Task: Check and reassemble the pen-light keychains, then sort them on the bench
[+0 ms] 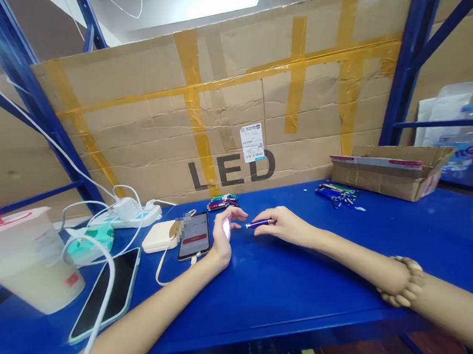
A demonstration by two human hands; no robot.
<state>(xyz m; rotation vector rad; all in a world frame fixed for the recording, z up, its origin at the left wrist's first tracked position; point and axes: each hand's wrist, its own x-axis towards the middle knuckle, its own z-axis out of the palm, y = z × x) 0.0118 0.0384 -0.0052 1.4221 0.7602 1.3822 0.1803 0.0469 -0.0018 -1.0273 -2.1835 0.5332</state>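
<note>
Clock read from the pen, 12 straight ahead. Nearest, at 8: phone with pale case, dark screen, flat on blue table, white cable looping across. At 4: beaded bracelet around right wrist. Far out at 9: cup. Centre: purple pen, pinched in closed fingers of right hand, tip towards 9, near left fingertips. Left hand: fingers half open, loosely curled; white patch at palm, cannot tell whether anything held. Beyond, at 9: lit phone, touching or just beside white power bank. At 10: power strip. At 11: pen bundle. At 2: loose pile of pens, then cardboard box. Farthest, at 12: taped cardboard sheet, lettered "LED".
</note>
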